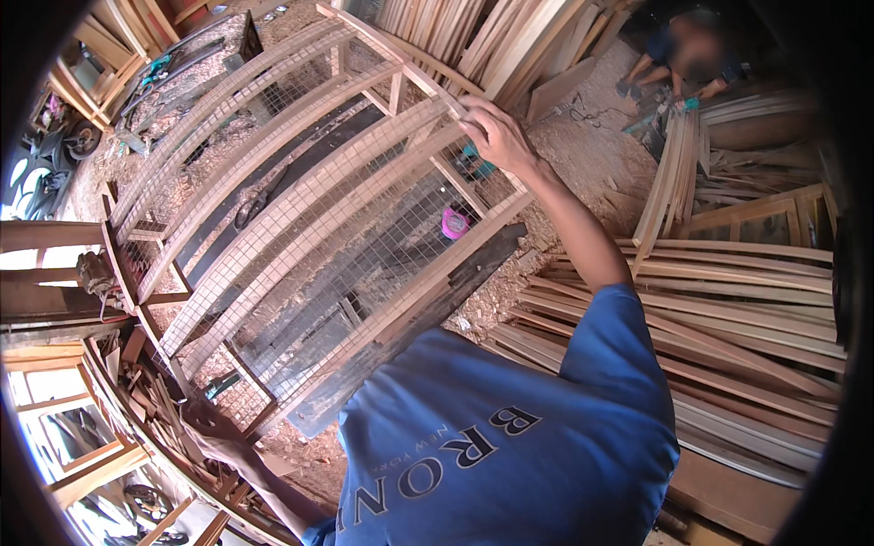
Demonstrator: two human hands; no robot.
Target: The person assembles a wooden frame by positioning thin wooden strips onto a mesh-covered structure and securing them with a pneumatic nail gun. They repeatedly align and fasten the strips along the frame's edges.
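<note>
A large wooden cage frame (300, 209) with wire mesh panels lies tilted in front of me. My right hand (494, 135) reaches out with its fingers closed on a top slat of the frame at its far right corner. My left hand (211, 434) is stretched down to the lower left and grips the frame's near corner post. My blue shirt (510, 446) fills the lower middle of the view.
A dark plank (414, 314) leans along the frame's near side. Long wooden slats (728, 309) are stacked at right, more lean at the back (492, 36). A pink object (454, 223) lies under the mesh. Another person (692, 55) crouches far right. Sawdust covers the ground.
</note>
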